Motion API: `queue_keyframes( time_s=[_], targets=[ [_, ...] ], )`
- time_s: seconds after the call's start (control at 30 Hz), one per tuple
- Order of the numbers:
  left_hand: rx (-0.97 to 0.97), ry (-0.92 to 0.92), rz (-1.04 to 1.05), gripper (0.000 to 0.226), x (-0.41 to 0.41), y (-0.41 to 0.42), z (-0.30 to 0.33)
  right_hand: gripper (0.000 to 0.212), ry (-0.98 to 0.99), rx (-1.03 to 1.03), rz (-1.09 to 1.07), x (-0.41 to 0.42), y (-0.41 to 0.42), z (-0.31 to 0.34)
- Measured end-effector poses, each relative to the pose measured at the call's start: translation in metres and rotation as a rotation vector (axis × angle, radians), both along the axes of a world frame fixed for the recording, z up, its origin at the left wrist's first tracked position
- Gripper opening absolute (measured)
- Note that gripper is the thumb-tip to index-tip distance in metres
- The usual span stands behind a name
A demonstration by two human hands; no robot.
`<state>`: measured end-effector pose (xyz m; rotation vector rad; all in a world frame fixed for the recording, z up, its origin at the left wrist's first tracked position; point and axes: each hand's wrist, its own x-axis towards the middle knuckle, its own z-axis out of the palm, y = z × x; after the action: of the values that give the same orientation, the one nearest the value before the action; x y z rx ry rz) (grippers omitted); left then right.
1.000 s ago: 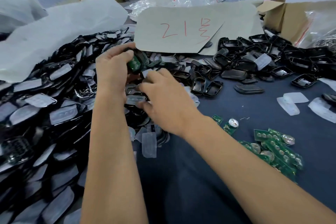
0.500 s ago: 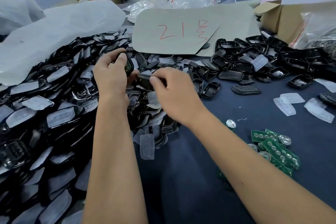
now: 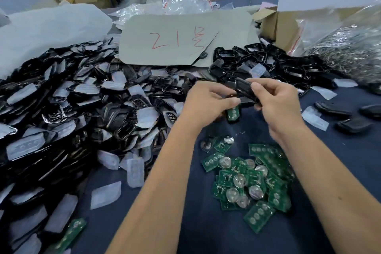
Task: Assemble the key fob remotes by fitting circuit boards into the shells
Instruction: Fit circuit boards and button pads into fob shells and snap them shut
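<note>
The left hand [image 3: 208,102] grips a shell holding a green circuit board [image 3: 234,112], while just right of it the right hand [image 3: 274,101] pinches a black shell half [image 3: 244,88], tilted above that board.

Left hand [image 3: 208,101] and right hand [image 3: 276,102] meet, fingers curled, pinching.

Illumination is even, diffuse and moderately bright; shadows are faint. Motion blur softens the whole frame. Wide-angle distortion bends the edges. Glare marks the glossy black plastic shell pile [image 3: 61,97].
</note>
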<state>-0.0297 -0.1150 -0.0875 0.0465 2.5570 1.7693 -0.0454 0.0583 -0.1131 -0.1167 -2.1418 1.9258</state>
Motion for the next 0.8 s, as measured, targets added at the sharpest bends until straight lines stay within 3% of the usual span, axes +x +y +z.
queue_keyframes(
  time_s=[0.1,0.2,0.33,0.47,0.57,0.8],
  targets=[
    [-0.237,0.085,0.003,0.016,0.002,0.018,-0.015,0.027,0.052,-0.008,0.077,0.004,0.012,-0.003],
    [-0.316,0.211,-0.019,0.016,0.001,0.018,-0.018,0.026,0.092,-0.034,0.211,0.006,0.016,-0.007],
    [-0.155,0.179,0.096,0.024,-0.003,0.01,-0.015,0.019,0.092,-0.006,0.362,0.008,0.017,-0.007],
    [-0.137,0.218,-0.02,0.014,-0.004,0.001,-0.013,0.018,0.091,0.128,0.439,0.01,0.014,-0.007],
    [-0.117,0.215,-0.059,0.003,-0.004,0.002,-0.016,0.013,0.104,0.093,0.404,0.009,0.014,-0.008],
    [-0.04,0.173,-0.064,0.012,-0.001,0.004,-0.01,0.021,0.152,-0.061,0.254,0.007,0.013,-0.011]
  ],
)
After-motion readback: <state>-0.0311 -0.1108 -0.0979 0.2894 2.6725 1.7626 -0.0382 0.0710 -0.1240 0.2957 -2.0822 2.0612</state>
